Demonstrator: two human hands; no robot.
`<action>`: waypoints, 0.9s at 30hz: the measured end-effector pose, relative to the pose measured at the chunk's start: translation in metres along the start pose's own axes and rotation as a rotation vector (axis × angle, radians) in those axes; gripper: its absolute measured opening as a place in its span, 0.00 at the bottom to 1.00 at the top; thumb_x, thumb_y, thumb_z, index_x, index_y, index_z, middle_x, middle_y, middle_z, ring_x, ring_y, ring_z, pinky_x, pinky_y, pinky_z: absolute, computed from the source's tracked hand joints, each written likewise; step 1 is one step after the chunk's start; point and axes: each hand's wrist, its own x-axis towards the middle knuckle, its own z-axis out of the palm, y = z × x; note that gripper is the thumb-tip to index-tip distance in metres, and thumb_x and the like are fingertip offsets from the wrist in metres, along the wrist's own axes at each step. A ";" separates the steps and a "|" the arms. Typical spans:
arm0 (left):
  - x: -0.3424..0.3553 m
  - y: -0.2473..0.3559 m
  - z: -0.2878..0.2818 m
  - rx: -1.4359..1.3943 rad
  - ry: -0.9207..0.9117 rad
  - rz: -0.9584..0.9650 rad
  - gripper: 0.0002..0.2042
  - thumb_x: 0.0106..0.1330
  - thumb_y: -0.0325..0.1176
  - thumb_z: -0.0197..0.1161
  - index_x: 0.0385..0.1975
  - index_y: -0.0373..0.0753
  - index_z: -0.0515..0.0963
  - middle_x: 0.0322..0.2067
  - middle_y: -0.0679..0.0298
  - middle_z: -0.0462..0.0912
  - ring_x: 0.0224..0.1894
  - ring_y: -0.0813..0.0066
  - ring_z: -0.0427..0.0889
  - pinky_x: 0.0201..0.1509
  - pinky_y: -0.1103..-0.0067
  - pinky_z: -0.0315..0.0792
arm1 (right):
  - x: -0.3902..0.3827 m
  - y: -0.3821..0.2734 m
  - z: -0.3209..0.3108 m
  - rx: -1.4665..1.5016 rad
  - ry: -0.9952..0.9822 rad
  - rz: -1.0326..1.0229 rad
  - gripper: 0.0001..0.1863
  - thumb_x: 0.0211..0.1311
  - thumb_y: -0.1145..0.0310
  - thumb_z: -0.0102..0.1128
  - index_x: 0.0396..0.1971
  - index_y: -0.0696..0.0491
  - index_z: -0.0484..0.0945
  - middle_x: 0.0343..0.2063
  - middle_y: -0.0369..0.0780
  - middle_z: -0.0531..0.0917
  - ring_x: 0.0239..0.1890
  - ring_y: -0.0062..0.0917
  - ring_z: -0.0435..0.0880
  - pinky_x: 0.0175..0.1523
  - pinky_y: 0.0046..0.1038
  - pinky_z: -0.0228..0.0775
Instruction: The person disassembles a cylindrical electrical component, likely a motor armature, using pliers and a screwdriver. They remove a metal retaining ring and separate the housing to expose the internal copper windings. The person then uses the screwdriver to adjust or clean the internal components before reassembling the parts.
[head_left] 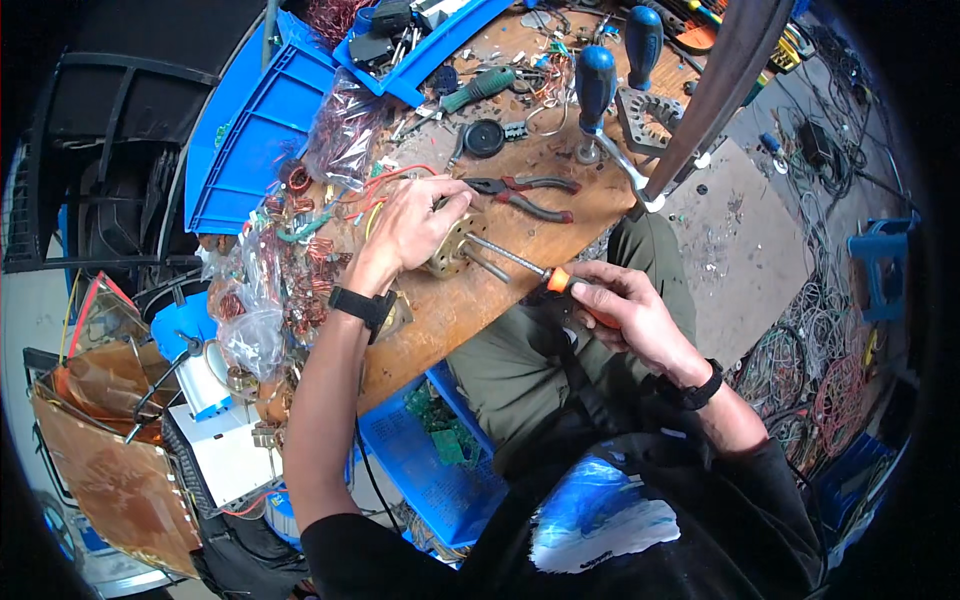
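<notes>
My left hand (412,225) has curled fingers clasping the metal motor part (447,258), likely heavy, rigid, best held by its rim; my right hand (630,310) grips the screwdriver (558,280).

The bench (450,325) has free room near its front edge; a screwdriver (558,280) obstructs the right, copper coils (318,252) the left.

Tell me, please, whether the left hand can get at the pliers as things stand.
Probably yes: the pliers lie close to the left hand, with nothing over them, though it may first have to release the metal part.
</notes>
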 end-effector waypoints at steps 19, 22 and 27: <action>0.001 -0.002 -0.002 -0.008 0.027 0.132 0.13 0.72 0.34 0.55 0.41 0.33 0.86 0.38 0.49 0.85 0.39 0.47 0.85 0.46 0.60 0.77 | 0.004 -0.067 0.022 0.056 -0.040 0.428 0.19 0.85 0.58 0.54 0.68 0.47 0.73 0.24 0.33 0.77 0.12 0.12 0.65 0.14 0.17 0.49; -0.005 -0.007 0.002 -0.048 0.068 0.194 0.11 0.70 0.31 0.56 0.42 0.33 0.84 0.35 0.48 0.82 0.36 0.44 0.83 0.42 0.57 0.76 | 0.003 -0.075 0.029 0.013 -0.030 0.461 0.22 0.84 0.57 0.56 0.70 0.48 0.73 0.24 0.33 0.76 0.14 0.12 0.64 0.16 0.17 0.49; -0.007 -0.010 0.007 -0.132 0.133 0.225 0.09 0.66 0.30 0.60 0.40 0.33 0.82 0.36 0.49 0.82 0.33 0.44 0.85 0.38 0.56 0.79 | 0.007 -0.081 0.025 -0.099 0.004 0.508 0.25 0.84 0.59 0.56 0.73 0.51 0.73 0.23 0.33 0.79 0.17 0.12 0.69 0.19 0.18 0.55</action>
